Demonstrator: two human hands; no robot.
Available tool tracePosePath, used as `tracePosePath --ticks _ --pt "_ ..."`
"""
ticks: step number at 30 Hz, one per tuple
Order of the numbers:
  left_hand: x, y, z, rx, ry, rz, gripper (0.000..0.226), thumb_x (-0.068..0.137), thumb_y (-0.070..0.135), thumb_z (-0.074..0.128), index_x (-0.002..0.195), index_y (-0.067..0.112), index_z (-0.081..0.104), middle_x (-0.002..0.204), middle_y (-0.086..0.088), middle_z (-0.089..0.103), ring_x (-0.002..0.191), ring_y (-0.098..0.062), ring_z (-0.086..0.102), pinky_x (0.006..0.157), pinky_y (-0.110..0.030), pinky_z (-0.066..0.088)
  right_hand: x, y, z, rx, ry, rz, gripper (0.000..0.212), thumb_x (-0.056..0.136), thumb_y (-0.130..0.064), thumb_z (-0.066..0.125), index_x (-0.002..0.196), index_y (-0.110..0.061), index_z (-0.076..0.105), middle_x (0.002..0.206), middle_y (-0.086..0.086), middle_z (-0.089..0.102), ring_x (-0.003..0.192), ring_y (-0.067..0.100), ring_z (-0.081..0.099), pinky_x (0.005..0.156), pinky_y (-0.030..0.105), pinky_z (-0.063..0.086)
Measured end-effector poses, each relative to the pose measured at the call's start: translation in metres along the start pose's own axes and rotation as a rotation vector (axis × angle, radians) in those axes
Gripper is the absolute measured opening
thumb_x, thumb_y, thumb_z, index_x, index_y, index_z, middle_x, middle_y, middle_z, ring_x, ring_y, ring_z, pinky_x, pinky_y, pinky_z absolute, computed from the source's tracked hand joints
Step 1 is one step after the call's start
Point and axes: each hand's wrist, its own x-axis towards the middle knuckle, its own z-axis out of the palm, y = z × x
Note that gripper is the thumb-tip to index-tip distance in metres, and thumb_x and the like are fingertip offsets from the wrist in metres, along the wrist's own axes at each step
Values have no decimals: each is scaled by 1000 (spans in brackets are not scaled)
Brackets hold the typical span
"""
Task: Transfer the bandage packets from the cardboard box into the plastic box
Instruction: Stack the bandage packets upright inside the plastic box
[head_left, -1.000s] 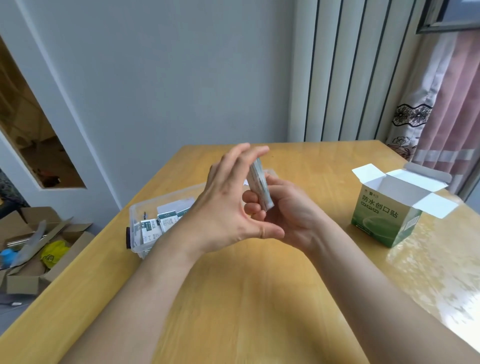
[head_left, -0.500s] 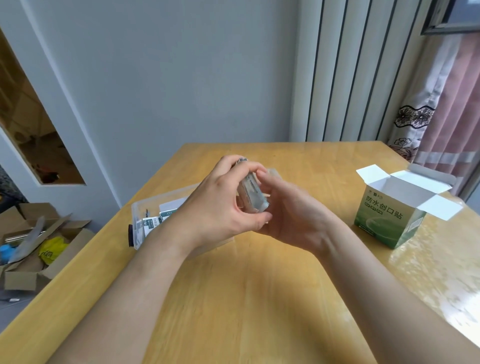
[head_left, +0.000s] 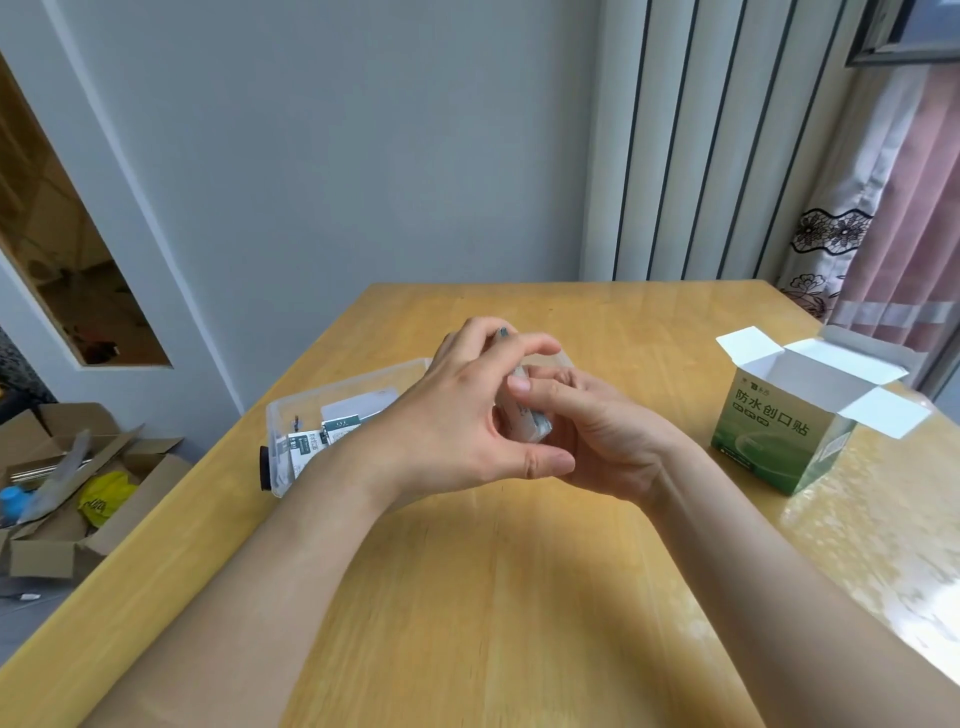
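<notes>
Nearest the camera, two bare forearms reach forward over the glossy yellow wooden table and meet above its middle. The left hand has its fingers curled round a small stack of white, grey-edged bandage packets, with its thumb stretched along underneath. A second ago that hand was flat, with straight fingers laid against the stack, and since then it has closed around it. The right hand cups the same stack from the other side, its fingers bent beneath and one fingertip pressed on the upper edge. Both hands therefore grip the stack, which is held up off the table and in neither box.

The grip seems to be passing from right to left, or the packets are being squared up before they are put down. The left hand is the one nearer the target.

Just behind the left wrist sits the clear rectangular plastic box, partly hidden by the hand, with several white-and-green packets already lying in it. Off to the right, well apart from the hands, stands the green-and-white cardboard box with its flaps open. What is left inside it cannot be seen.

Beyond the table's left edge, a brown carton of clutter lies on the floor. A pink curtain hangs at the far right.
</notes>
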Motion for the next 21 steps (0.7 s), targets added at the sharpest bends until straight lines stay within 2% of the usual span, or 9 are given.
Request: tracePosePath --ticks 1,3,5,7,10,12,15,21 --pt "-2 1 -6 -54 -18 -14 77 65 50 83 132 45 44 124 21 35 125 -3 40 95 -29 48 -1 -1 -2 -6 -3 7 17 86 -20 64 92 -4 59 72 6 66 66 16 61 62 25 51" --pt "-5 0 -22 -195 -44 -14 66 71 38 82 129 39 51 117 19 50 117 -3 52 97 -29 47 -2 -3 -4 -25 -58 26 33 79 -21 74 101 -2 57 73 10 67 63 17 64 60 24 51" --pt "-8 -2 -39 -321 -24 -12 46 80 16 76 121 27 60 101 13 64 101 -8 63 90 -27 52 -4 -6 -4 -41 -145 50 53 72 -26 81 111 -5 53 79 13 67 62 18 65 60 24 51" --pt "-10 -5 -50 -347 31 -34 28 82 1 72 104 19 70 88 4 72 87 -11 68 79 -22 54 -3 -6 -1 -48 -192 67 62 73 -25 79 122 -7 46 83 15 68 62 19 66 60 25 51" --pt "-12 -11 -56 -284 137 -59 23 76 -7 73 83 15 74 78 2 75 76 -7 70 73 -16 53 5 -3 7 -66 -161 85 59 76 -23 77 124 -10 45 88 18 70 67 21 67 62 25 50" --pt "-13 -18 -56 -250 233 -63 27 75 -10 73 76 17 74 77 4 75 74 -5 70 73 -14 52 9 -5 11 -118 -121 92 45 77 -26 77 110 -10 52 93 20 70 73 24 69 63 25 51" --pt "-15 -27 -56 -196 365 -47 31 74 -7 75 72 23 74 77 10 74 75 -5 70 77 -17 53 15 -15 17 -239 -55 104 22 78 -22 74 89 -15 56 98 22 71 79 27 71 64 25 51" --pt "-20 -54 -61 -216 491 -72 23 78 2 76 74 25 75 77 7 74 79 -12 71 82 -25 56 36 -39 36 -599 115 119 16 83 -20 72 84 -15 57 94 17 74 80 25 72 65 22 51"
